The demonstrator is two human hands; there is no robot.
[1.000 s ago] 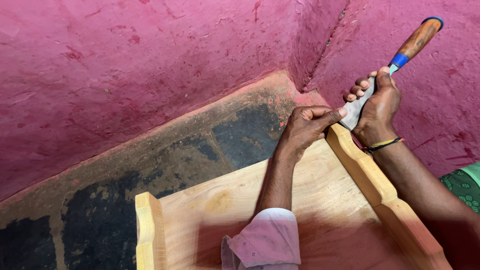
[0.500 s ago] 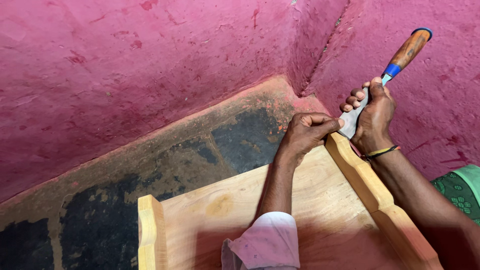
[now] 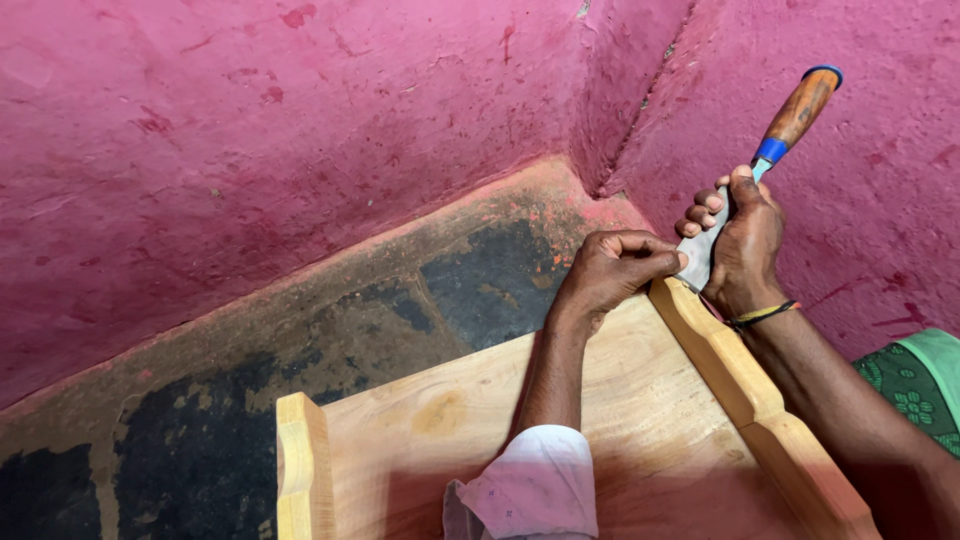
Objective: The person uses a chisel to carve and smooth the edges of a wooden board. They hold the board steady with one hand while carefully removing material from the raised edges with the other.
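Right hand (image 3: 742, 245) at two o'clock is wrapped tight around the steel blade of a chisel (image 3: 770, 150), whose brown wooden handle with blue bands slants up toward one o'clock, clear of the pink wall (image 3: 250, 130) behind it. Left hand (image 3: 612, 272), just past centre toward two o'clock, is curled into a loose fist, its fingertips pressing on the blade's lower end. The cutting tip is hidden between the two hands, right at the top end of the right side rail (image 3: 745, 400).

That scalloped rail runs from the hands down to five o'clock along the edge of a pale wooden panel (image 3: 420, 440). A matching left rail (image 3: 303, 470) stands at seven o'clock. The panel's far edge lies over dark, stained floor (image 3: 330, 330), and open floor stretches from nine to twelve up to the wall's foot. The wall corner sits at one o'clock, close behind the hands.

A green patterned cloth (image 3: 915, 385) shows at four o'clock. No packages, labels or signs show.
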